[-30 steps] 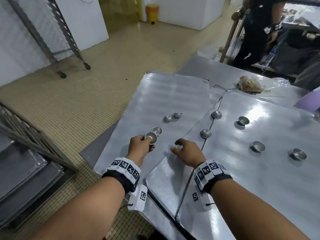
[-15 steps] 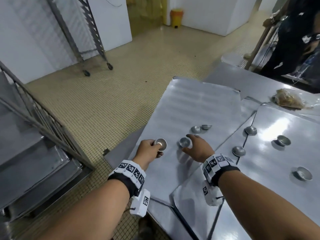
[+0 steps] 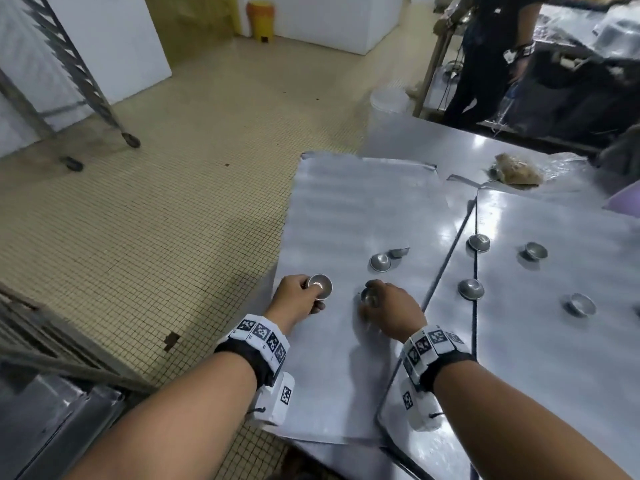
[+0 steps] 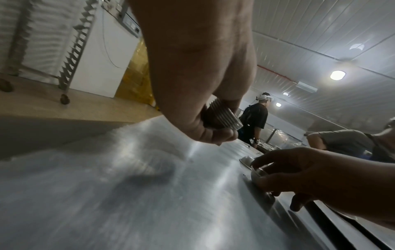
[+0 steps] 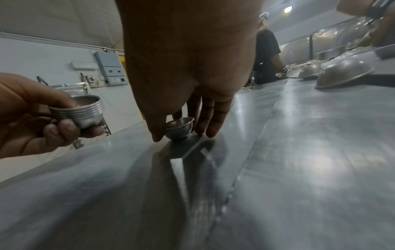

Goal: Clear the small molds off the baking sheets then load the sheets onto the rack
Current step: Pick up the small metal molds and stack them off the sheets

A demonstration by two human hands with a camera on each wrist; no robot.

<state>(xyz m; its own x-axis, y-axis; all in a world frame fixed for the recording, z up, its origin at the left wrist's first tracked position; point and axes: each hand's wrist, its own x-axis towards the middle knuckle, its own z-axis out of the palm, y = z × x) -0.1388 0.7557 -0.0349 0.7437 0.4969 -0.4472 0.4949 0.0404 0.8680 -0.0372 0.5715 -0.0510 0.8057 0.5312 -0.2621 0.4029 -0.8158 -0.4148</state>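
My left hand (image 3: 298,296) grips a nested stack of small metal molds (image 3: 320,285) (image 5: 80,115) (image 4: 222,116) just above the left baking sheet (image 3: 353,209). My right hand (image 3: 388,306) pinches a single upright mold (image 3: 369,297) (image 5: 179,129) between thumb and fingers where it sits on that sheet. Two more molds (image 3: 380,262) lie further up the same sheet. The right baking sheet (image 3: 561,358) carries several molds, some upside down (image 3: 471,289) and some upright (image 3: 581,304).
A loaded tray rack (image 3: 41,386) stands at the lower left, and an empty wheeled rack (image 3: 69,81) by the far wall. A bagged pastry (image 3: 516,173) lies on the steel table beyond the sheets. A person in black (image 3: 485,57) stands at the back right.
My right hand has moved left from the sheet edge onto the left sheet and closed on a single mold. The left hand has kept its stack. My view has swung left.
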